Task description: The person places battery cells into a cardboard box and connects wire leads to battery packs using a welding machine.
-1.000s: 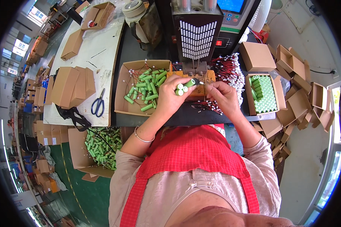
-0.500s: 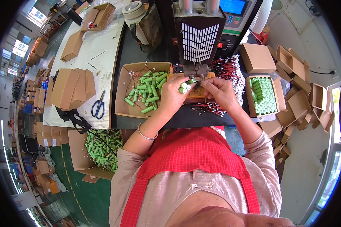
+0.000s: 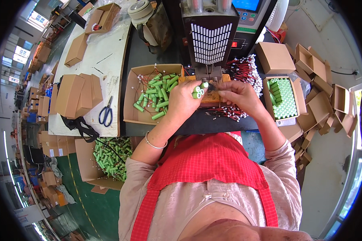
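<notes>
My left hand (image 3: 184,100) is closed round a small bunch of green battery cells (image 3: 197,93), their pale ends facing me. It rests at the left of a worn yellow-brown block (image 3: 211,99), beneath the metal tips of a black welding machine (image 3: 211,44). Across the block, my right hand (image 3: 242,96) has its thumb and fingers bent together near those tips. Whatever is between them is too small to make out. Close by my left hand, a cardboard box (image 3: 129,114) holds loose green cells with thin wires. Red wire leads with white plugs (image 3: 245,80) are heaped behind my right hand.
An open carton of green cells in rows (image 3: 283,96) stands on the right, beside a closed box (image 3: 274,60). Scissors (image 3: 106,114), folded cartons (image 3: 74,96) and a large jug (image 3: 151,28) lie leftward. Below the table edge sits a carton of wired cells (image 3: 112,158).
My right hand has drawn a little rightward from the machine's tips. The cells in my left hand have shifted, and one now shows its end higher up. The whole view has moved slightly.
</notes>
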`<state>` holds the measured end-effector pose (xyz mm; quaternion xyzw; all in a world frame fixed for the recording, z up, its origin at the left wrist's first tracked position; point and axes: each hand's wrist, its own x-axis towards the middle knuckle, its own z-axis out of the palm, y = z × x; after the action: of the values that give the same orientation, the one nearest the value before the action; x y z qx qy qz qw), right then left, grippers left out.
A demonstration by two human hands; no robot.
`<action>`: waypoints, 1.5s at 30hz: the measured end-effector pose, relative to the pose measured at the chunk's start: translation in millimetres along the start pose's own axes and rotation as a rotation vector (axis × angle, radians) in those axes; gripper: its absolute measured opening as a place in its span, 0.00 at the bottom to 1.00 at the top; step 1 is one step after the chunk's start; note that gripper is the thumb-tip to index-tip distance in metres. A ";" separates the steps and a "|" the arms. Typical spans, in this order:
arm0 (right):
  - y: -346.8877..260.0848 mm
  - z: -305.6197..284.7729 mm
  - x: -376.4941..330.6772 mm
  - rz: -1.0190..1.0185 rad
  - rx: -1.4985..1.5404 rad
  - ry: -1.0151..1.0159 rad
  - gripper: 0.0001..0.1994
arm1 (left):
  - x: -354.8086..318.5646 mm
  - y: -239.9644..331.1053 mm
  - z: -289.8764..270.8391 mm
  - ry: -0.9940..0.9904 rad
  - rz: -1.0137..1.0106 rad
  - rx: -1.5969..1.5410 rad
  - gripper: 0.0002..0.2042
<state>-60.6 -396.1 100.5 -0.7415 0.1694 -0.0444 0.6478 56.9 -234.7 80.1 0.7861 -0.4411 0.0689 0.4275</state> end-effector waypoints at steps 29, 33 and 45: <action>16.7 37.4 8.3 -0.252 -0.036 0.261 0.07 | -1.7 -8.1 6.6 0.052 -0.066 -0.289 0.11; 10.7 36.7 11.9 -0.231 -0.050 0.254 0.08 | 1.7 -2.4 1.4 0.025 -0.095 -0.206 0.10; 9.3 -14.5 3.9 -0.542 -0.408 0.402 0.07 | -5.0 -14.8 -40.3 -0.030 -0.641 -0.604 0.16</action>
<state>-62.8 -411.9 93.2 -0.8494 0.0962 -0.3236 0.4057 75.9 -198.4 93.9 0.7241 -0.1813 -0.2107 0.6313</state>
